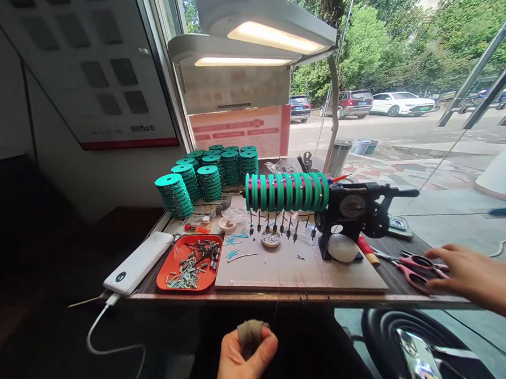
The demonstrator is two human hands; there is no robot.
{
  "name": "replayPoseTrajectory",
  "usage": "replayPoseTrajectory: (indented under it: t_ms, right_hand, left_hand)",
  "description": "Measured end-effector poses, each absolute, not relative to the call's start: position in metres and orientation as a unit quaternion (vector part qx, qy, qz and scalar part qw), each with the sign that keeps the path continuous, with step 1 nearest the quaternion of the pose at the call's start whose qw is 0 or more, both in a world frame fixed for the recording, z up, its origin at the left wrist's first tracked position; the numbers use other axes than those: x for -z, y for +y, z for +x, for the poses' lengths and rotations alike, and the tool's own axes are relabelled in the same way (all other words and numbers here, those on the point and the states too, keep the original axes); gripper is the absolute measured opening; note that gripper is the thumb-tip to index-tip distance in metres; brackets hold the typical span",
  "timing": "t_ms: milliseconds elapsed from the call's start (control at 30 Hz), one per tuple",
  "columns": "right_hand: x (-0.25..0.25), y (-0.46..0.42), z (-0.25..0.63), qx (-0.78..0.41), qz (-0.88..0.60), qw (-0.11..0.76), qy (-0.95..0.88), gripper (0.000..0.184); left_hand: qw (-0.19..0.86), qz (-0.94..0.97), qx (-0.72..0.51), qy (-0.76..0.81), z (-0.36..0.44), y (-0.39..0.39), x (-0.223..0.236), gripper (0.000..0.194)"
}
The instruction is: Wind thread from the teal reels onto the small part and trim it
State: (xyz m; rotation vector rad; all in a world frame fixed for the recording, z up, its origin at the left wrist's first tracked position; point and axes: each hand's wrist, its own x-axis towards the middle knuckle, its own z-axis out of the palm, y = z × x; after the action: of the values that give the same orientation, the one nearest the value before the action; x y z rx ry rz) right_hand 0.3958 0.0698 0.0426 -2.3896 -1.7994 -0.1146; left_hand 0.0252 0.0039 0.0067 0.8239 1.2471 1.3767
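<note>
My left hand [247,356] is low at the front, below the table edge. Its thumb and forefinger are pinched together, and a tan wrap covers the forefinger. A faint thread seems to run up from the pinch. My right hand [464,280] is at the table's right end, its thumb and fingers around the handles of pink-handled scissors [413,280]. Above the board [257,275] stands a black hand-cranked winder [354,209] bearing a row of green foam spools [287,192]. Several small dark weights hang under the spools, above a small dish of beads [271,239].
An orange tray [163,275] of small metal parts and a white power bank [141,263] lie at left. Stacked green spools [211,173] stand behind. Two lamp heads [266,17] hang above. A phone [422,365] lies on a black stool at lower right.
</note>
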Motion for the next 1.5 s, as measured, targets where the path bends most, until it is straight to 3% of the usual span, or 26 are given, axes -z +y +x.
replayPoseTrajectory:
  t_ms: [67,133,167,233,267,367,500,833,1067,1500]
  right_hand:
    - [-0.053,0.052,0.352,-0.068,-0.753,0.134,-0.641,0.023]
    - [-0.057,0.03,0.288,-0.269,-0.588,0.3,-0.702,0.028]
    - [-0.055,0.021,0.253,-0.392,-0.498,0.335,-0.697,0.034]
    - [-0.048,0.009,0.191,-0.604,-0.364,0.331,-0.627,0.046]
    - [-0.044,0.007,0.168,-0.651,-0.316,0.347,-0.596,0.046]
    - [-0.035,0.01,0.135,-0.597,-0.344,0.409,-0.598,0.034]
    - [-0.034,0.015,0.138,-0.454,-0.412,0.391,-0.686,0.01]
    - [-0.031,0.01,0.139,-0.388,-0.436,0.438,-0.683,0.018]
    - [-0.035,0.008,0.143,-0.338,-0.438,0.408,-0.726,0.014]
    - [-0.033,0.007,0.141,-0.302,-0.427,0.364,-0.771,0.015]
  left_hand:
    - [0.524,0.353,-0.582,0.512,0.024,0.005,-0.002,0.023]
    - [0.512,0.376,-0.583,0.507,0.022,0.004,0.002,0.021]
    - [0.5,0.391,-0.583,0.507,0.022,0.003,0.004,0.02]
    - [0.457,0.405,-0.595,0.522,0.02,0.0,0.006,0.019]
    - [0.429,0.4,-0.61,0.533,0.019,-0.001,0.006,0.02]
    - [0.353,0.358,-0.661,0.557,0.019,-0.006,0.002,0.021]
    - [0.335,0.317,-0.688,0.56,0.02,-0.009,-0.003,0.021]
    - [0.325,0.347,-0.654,0.588,0.013,-0.011,0.004,0.027]
    - [0.198,0.459,-0.632,0.592,0.005,-0.015,-0.008,0.013]
    - [0.159,0.536,-0.614,0.557,-0.001,-0.018,-0.001,0.004]
